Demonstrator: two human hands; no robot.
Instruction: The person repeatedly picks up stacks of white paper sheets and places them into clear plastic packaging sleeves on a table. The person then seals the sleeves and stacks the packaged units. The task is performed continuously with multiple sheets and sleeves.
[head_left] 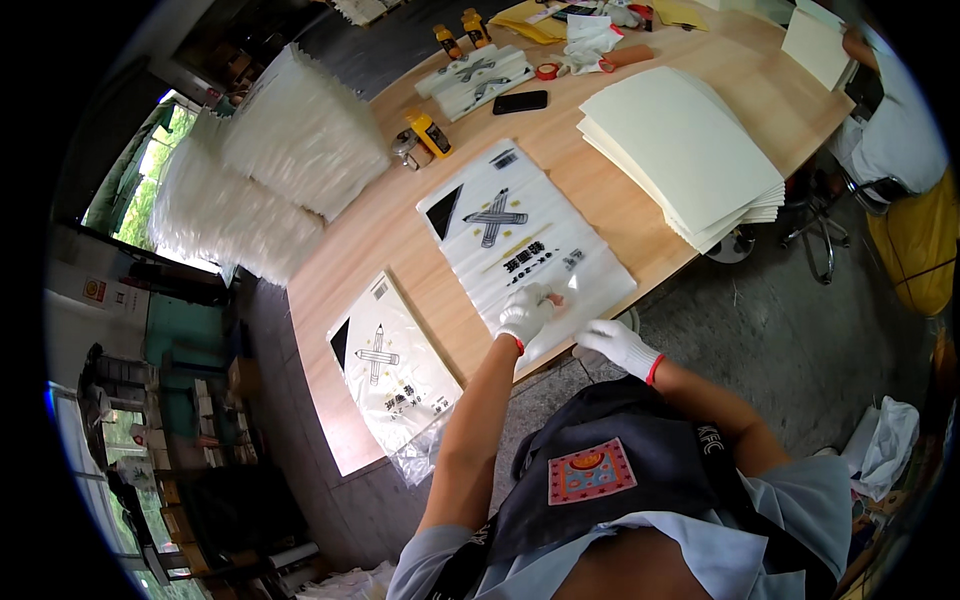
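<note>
A pile of clear plastic bags, printed with crossed pencils and a black corner, lies in front of me at the table's near edge. My left hand, in a white glove with a red cuff, is closed at the near end of the top bag; bare fingertips show. To its right my right hand, gloved alike, has its fingers together at the same bag's near edge; their grip is partly hidden. Left of the pile lies a filled bag of paper, its loose plastic end hanging over the table edge.
A tall fanned stack of cream paper sheets lies at right. Beyond the bags are a phone, an orange bottle, a jar and red tape. Bulky plastic-wrapped stacks stand at left. Another person sits at far right.
</note>
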